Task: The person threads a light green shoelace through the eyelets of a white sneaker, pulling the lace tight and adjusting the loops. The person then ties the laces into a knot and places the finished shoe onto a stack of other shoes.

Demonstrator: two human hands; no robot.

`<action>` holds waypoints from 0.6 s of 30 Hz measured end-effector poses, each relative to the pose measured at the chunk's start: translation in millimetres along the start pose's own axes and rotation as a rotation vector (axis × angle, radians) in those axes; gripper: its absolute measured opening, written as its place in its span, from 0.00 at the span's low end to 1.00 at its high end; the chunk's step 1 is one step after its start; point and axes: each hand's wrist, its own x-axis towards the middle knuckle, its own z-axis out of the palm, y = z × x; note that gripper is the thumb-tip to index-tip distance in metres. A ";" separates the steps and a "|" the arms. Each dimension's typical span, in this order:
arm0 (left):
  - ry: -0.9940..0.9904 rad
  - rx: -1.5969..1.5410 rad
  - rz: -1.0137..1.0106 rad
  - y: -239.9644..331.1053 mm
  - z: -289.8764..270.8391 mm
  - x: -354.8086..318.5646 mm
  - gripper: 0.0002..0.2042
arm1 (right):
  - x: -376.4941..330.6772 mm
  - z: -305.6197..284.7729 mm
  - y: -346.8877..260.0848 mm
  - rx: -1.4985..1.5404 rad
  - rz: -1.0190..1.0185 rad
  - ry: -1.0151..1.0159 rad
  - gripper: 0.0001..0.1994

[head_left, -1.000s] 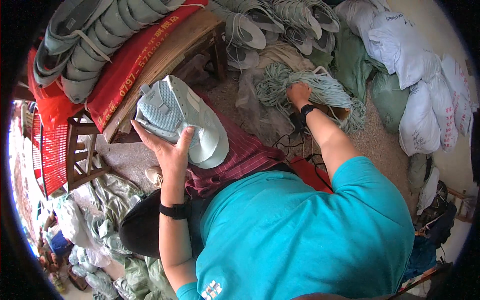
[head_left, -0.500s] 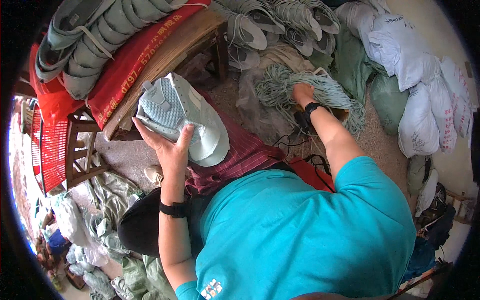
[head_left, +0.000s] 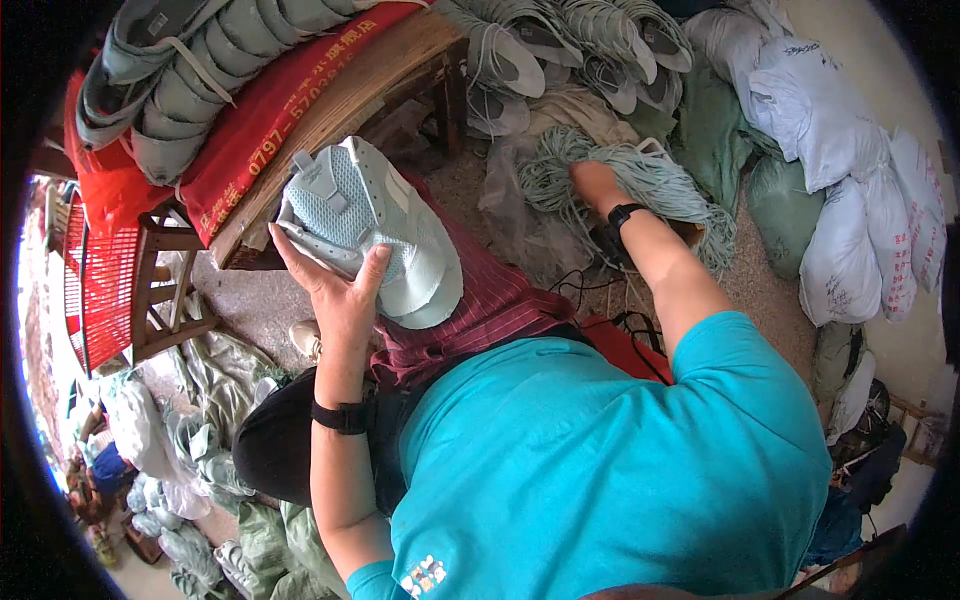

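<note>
A pale grey-green shoe upper with a mesh tongue is held up by my left hand. Its thumb lies across the mesh and the fingers go round behind the side. Over to the right, my right hand reaches into a thick bundle of pale green shoelaces. The fingers of that hand point down among the laces and are mostly hidden, so any grip on a lace does not show.
At the upper left a wooden bench with a red cloth carries a row of nested shoe uppers. More uppers lie in rows at the top. White sacks line the right; a red plastic basket stands left.
My right hand has shifted slightly left and up among the laces. The left hand keeps its hold on the shoe upper, almost unmoved; the whole view has shifted a little.
</note>
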 end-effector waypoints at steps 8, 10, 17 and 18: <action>-0.039 0.130 0.003 4.3 -19.0 1.9 0.57 | 3.4 -57.9 -9.9 0.164 -0.053 0.309 0.08; -0.026 0.235 -0.007 15.9 -25.1 -0.1 0.55 | 5.0 -79.3 -27.1 0.233 -0.024 0.353 0.08; 0.017 0.354 0.206 35.9 -21.1 -3.9 0.40 | 31.0 -27.9 11.9 0.165 0.082 0.119 0.09; 0.019 0.369 0.208 33.3 -24.1 -8.1 0.40 | 32.6 -23.5 8.4 0.189 0.087 0.082 0.09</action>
